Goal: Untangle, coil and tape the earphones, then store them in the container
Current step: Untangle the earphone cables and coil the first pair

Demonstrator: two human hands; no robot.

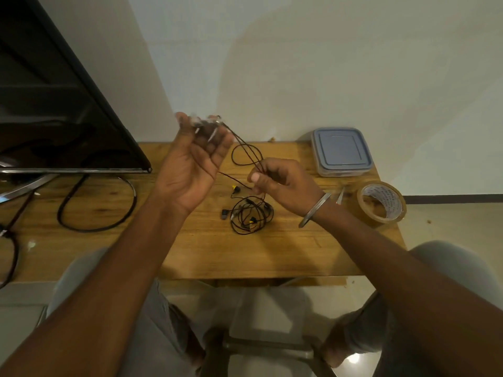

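My left hand (194, 161) is raised above the wooden table, its fingertips pinching one end of a dark earphone cable (246, 148). The cable runs down and right to my right hand (283, 183), which pinches it between thumb and fingers. A loop of it hangs between both hands. Below them on the table lies a tangled pile of black earphones (251, 214) with yellow-tipped buds. A closed clear container with a grey-blue lid (340, 151) stands at the back right. A roll of brown tape (382, 204) lies to its front.
A dark TV screen (54, 104) on a metal stand fills the left, with a thick black cable (98, 213) looped on the table (258, 257) in front of it. Small scissors (340, 195) lie beside the tape. The wall is close behind.
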